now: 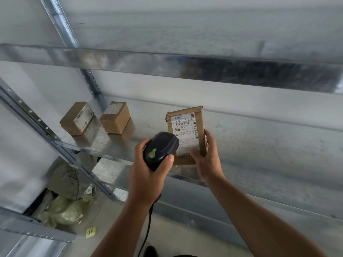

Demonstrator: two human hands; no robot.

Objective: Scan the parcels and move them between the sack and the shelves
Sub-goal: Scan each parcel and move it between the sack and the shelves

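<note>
— Entry one: scanner?
— Your left hand (148, 175) is gripping the scanner (160, 147), fingers curling round its body and thumb lying along its near edge. You are aiming its nose at the label (185, 125), likely so the barcode is reading. A green lamp (152, 153) is glowing on top.
— Entry two: parcel?
— Your right hand (207, 160) is pinching the parcel (187, 134) at its lower right corner, thumb on the face and fingers (209, 136) wrapping the edge. It is standing upright just beyond your left fingertips, over the shelf (259, 145), label facing you. That grip seems to be keeping the barcode uncovered.
— Others?
— Two boxes (77, 118) are sitting on the shelf, well left of your left knuckles.
— Obscured?
— The scanner is covering the label's lower left, and your trigger finger is hiding underneath. The cable (148, 219) is running out of view. The sack (63, 210), below and left of your left fingers, is showing only partly behind an upright (92, 179).
</note>
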